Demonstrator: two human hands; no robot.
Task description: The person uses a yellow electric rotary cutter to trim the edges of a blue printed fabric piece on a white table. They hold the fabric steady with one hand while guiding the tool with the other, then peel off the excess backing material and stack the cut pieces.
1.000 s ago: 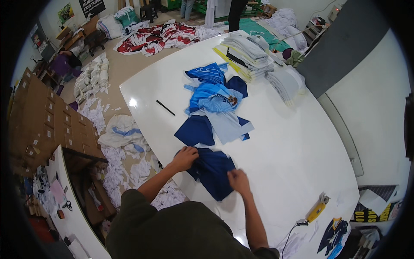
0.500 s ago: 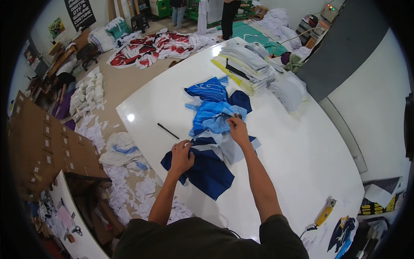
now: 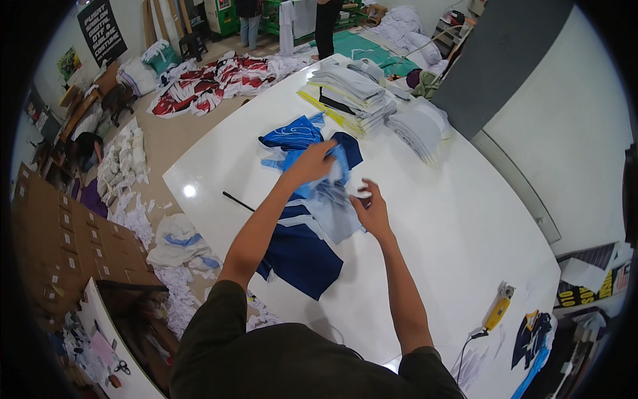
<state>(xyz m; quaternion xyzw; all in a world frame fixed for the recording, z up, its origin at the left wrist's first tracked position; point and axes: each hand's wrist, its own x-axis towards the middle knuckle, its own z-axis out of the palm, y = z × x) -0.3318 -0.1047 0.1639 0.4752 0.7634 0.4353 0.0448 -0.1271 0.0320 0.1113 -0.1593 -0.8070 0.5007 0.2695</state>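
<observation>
The left hand (image 3: 311,165) is over light blue fabric (image 3: 341,166) on the white tabletop (image 3: 438,239); blur hides whether its grip is clamped. The right hand (image 3: 372,211), fingers apart, is just right of pale grey cloth (image 3: 334,214). Navy cloth (image 3: 302,261) lies nearer.

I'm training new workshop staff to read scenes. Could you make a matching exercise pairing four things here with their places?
Things:
1. Large navy cloth
2. Yellow corded tool
3. Thin black stick
4. Red-and-white cloth heap

Places:
A. On the table, right of the right forearm
B. On the floor
C. On the table, between the forearms
D. On the table, left of the left forearm

Pairs: 1-C, 2-A, 3-D, 4-B
</observation>
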